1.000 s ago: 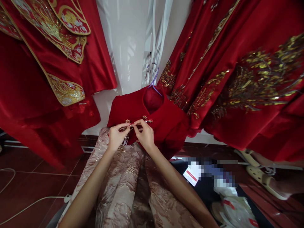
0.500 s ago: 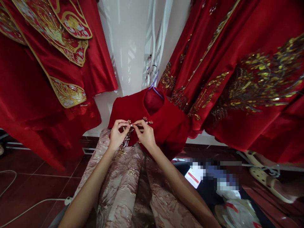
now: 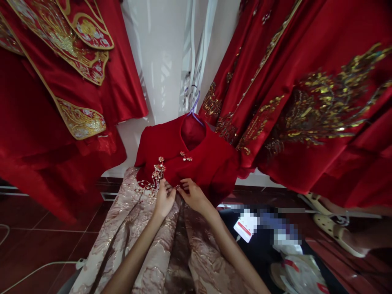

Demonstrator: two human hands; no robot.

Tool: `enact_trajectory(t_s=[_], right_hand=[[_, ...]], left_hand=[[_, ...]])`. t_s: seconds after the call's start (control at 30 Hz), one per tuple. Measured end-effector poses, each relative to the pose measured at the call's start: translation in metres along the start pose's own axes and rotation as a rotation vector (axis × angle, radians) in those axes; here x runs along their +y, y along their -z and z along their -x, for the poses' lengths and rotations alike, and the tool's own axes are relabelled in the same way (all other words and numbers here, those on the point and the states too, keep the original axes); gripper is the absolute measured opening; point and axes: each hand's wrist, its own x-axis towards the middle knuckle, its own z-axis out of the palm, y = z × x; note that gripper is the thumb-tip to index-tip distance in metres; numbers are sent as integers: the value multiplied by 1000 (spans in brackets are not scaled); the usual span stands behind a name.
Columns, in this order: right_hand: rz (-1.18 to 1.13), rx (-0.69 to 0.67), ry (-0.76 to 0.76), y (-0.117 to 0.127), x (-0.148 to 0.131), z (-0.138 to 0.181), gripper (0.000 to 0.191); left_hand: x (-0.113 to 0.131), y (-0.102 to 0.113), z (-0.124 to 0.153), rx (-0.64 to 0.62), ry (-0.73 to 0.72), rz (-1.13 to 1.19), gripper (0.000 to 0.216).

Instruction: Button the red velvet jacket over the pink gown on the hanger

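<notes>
A red short-sleeved garment [image 3: 211, 163] hangs in front of me on a purple hanger [image 3: 193, 109]. A beaded tassel ornament [image 3: 159, 167] with dangling pearl strands sits on its left side, and a smaller beaded clasp [image 3: 185, 157] lies below the neckline. My left hand [image 3: 165, 201] is at the lower strands, fingers loosely apart, thumb pointing toward my right hand [image 3: 194, 197]. The right thumb and fingers close around a small beaded fastener [image 3: 178, 187] at the garment's lower front. Part of that fastener is hidden by the fingertips.
Shiny patterned fabric [image 3: 147, 249] covers my lap. Red embroidered garments [image 3: 122, 77] hang at left, and sequined red ones [image 3: 324, 110] at right. A lit phone [image 3: 244, 229] and plastic packages [image 3: 301, 271] lie on a dark surface. A cable [image 3: 45, 267] crosses the tiled floor.
Both hands have moved down from the upper end of the tassel ornament to the garment's lower front. The ornament and upper clasp are now uncovered. The left fingers have spread from their pinch.
</notes>
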Motion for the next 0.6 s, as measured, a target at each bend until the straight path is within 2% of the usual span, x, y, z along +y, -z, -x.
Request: enact_trajectory(t_s=[0.1,0.2,0.4,0.6], right_hand=[[23,8,19,-14,13,2,25],[-27,-17,16,-19,14,1,25],[-81,-6,-7,-6,0,-2,20],[-78,25,-54,1,-4,-3,19]], left_hand=[[0,-3,3,-58,37,-4,35],[0,-2,5,-57,31,-21,39],[1,2,4,-46,23,-65,43],[6,9,3,-95,-3,-203,60]])
